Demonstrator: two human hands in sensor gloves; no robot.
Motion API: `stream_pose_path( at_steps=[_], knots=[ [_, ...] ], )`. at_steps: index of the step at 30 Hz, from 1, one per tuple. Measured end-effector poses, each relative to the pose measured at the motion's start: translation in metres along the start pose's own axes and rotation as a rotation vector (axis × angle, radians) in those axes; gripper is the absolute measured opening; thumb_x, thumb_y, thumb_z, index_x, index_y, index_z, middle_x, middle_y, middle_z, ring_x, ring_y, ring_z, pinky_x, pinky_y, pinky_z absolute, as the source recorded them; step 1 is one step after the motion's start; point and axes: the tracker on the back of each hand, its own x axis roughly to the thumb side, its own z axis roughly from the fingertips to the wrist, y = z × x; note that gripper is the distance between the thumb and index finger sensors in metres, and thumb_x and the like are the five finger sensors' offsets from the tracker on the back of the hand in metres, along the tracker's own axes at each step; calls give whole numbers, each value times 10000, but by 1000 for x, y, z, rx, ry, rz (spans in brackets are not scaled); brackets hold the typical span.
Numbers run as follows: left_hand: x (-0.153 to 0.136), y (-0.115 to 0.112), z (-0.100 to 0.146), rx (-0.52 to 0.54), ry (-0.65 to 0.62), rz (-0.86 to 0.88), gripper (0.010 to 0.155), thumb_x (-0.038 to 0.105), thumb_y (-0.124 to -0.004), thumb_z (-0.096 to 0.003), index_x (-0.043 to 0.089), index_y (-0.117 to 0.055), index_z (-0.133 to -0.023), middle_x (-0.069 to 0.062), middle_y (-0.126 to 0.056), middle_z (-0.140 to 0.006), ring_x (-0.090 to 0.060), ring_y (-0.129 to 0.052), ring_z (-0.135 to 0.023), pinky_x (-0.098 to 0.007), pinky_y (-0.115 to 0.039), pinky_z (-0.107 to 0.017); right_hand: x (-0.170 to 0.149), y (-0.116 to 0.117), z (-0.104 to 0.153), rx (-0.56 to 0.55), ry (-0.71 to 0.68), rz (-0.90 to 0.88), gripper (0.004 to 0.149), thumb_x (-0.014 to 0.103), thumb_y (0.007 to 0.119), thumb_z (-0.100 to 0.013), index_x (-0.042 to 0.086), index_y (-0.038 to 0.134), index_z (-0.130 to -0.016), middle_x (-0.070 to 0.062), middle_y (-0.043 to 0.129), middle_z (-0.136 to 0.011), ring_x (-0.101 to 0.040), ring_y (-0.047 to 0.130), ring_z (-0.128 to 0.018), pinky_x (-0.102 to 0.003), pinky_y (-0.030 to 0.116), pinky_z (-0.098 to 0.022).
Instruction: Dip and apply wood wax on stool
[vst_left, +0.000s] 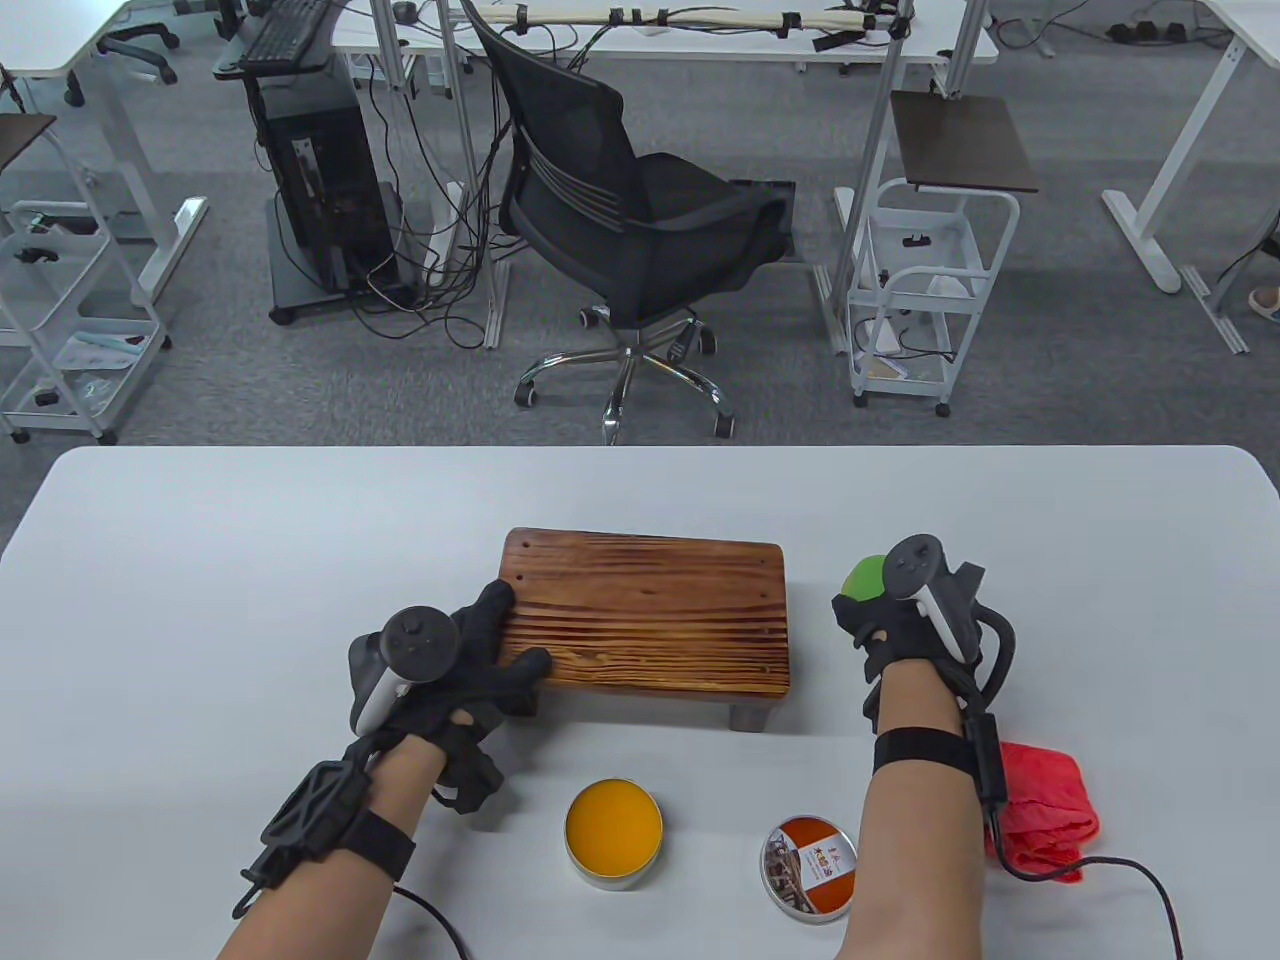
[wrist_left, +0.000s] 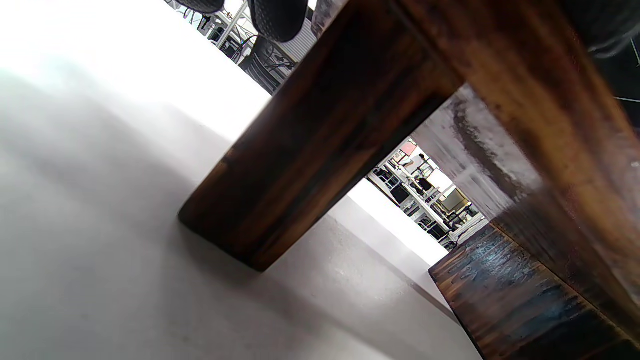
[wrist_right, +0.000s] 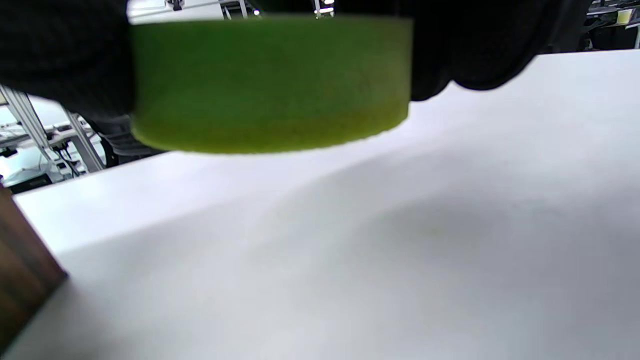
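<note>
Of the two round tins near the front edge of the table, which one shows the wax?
The left tin, open and filled with orange wax. The other round piece, to its right, shows only a printed label, so it looks like the lid.

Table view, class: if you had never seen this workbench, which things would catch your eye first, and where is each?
The dark-grained wooden stool sits mid-table, with the left hand resting on its left edge. Right of it, the right hand holds a bright green sponge above the table. Nearest the person, the open wax tin shows vivid orange wax, its lid lies beside it, and a red cloth sits at the right.
</note>
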Motion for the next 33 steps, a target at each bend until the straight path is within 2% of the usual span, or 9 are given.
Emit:
stream_pose_path(
  at_steps=[6, 15, 21, 30, 33],
  knots=[
    [0, 0, 0, -1, -1, 1, 1067, 816, -739, -405, 344, -170, -1175, -205, -369, -1214, -566, -310, -1056, -868, -251, -646, 3, 27, -4, 53, 26, 33, 1034, 746, 860, -361, 228, 441, -1152, -183, 504, -1100, -469, 795, -860, -661, 768, -574],
    [0, -1, 0, 0, 0, 4, 1072, 815, -738, -405, 343, -162, -1176, -208, -372, -1212, -567, -312, -1055, -869, -253, -643, 3, 43, -5, 58, 33, 51, 1037, 739, 862, -360, 223, 435, -1151, -190, 499, -1096, -469, 802, -853, -662, 767, -576],
    [0, -1, 0, 0, 0, 2, 1069, 813, -739, -407, 344, -163, -1176, -207, -371, -1212, -567, -311, -1055, -868, -252, -645, 5, 47, -5, 70, 32, 77, 1044, 735, 867, -359, 226, 421, -1153, -189, 484, -1099, -477, 785, -852, -663, 750, -588],
    [1, -1, 0, -3, 5, -5, 1067, 812, -740, -408, 341, -169, -1177, -213, -365, -1213, -568, -308, -1056, -869, -251, -643, 8, 48, -5, 140, 51, 100, 1089, 746, 857, -376, 234, 314, -1168, -195, 383, -1125, -484, 692, -910, -686, 689, -621],
    [1, 0, -1, -3, 5, -13, 1070, 814, -742, -407, 338, -173, -1179, -211, -363, -1213, -570, -308, -1054, -868, -254, -644, 7, 47, -5, 196, 61, 85, 1123, 774, 849, -369, 241, 269, -1170, -192, 329, -1146, -498, 653, -946, -697, 681, -627]
  ],
)
